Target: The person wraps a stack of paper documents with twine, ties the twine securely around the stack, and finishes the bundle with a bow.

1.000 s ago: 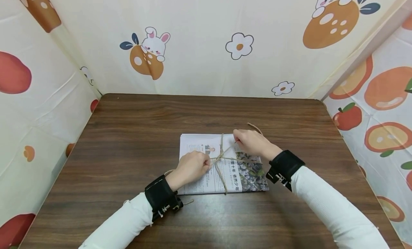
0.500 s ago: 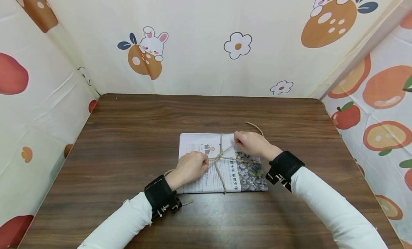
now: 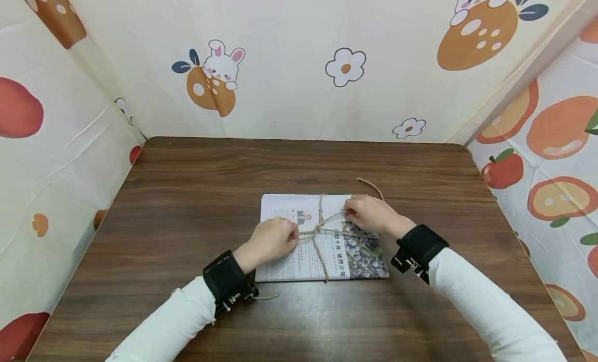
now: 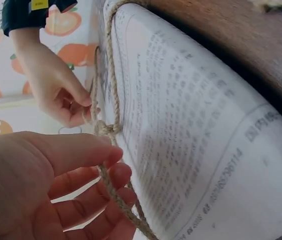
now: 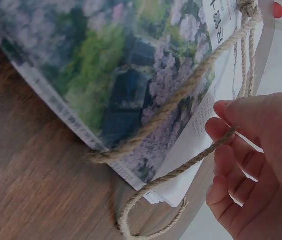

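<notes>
A folded stack of newspapers (image 3: 289, 263) lies on the table, bound crosswise with brown twine (image 3: 319, 253). The strands meet in a knot (image 4: 103, 128) on top of the stack. On the knot's left, my left hand (image 3: 274, 239) pinches one twine end between thumb and index finger; the tail hangs past the palm in the left wrist view. My right hand (image 3: 374, 214) pinches the other end above the right part of the stack. From there its tail loops (image 5: 126, 215) over the table in the right wrist view. Both held strands stretch away from the knot.
The stack rests on a dark wood-grain table (image 3: 196, 196). A printed cream curtain (image 3: 289, 66) stands behind the table, with fruit-patterned sheets (image 3: 560, 170) at the sides. Each wrist wears a black strap (image 3: 420, 250) with a camera.
My hands have moved apart: the left slightly left, the right slightly right and down. The twine ends between them now show more length on each side of the knot.
</notes>
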`<state>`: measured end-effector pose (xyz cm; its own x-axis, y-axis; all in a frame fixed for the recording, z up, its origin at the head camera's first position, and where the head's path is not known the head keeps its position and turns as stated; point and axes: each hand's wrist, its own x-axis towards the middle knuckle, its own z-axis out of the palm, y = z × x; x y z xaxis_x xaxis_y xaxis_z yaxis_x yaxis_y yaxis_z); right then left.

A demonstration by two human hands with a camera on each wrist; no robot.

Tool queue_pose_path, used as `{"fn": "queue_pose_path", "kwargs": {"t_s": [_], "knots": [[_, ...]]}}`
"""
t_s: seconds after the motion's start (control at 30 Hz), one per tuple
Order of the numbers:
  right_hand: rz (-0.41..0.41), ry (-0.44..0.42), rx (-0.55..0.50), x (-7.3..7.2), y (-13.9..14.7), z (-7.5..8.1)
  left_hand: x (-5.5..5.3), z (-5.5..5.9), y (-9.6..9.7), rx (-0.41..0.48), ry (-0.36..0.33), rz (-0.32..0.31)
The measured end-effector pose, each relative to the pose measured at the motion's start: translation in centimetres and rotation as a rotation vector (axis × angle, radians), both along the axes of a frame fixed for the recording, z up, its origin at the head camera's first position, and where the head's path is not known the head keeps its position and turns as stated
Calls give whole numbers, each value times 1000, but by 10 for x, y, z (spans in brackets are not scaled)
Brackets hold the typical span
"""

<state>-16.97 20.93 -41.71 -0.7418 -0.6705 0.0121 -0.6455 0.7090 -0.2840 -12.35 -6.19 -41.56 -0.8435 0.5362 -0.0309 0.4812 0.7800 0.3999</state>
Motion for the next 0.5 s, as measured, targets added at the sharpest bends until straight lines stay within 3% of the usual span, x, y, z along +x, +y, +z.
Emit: {"fn": "queue_pose_path", "kwargs": {"t_s": [0.17,0.5], "knots": [[-2,40,-11,1,1,0,-1,3,3,45,43,13],[-14,173,-38,1,1,0,-7,10,14,113,86,103]]}}
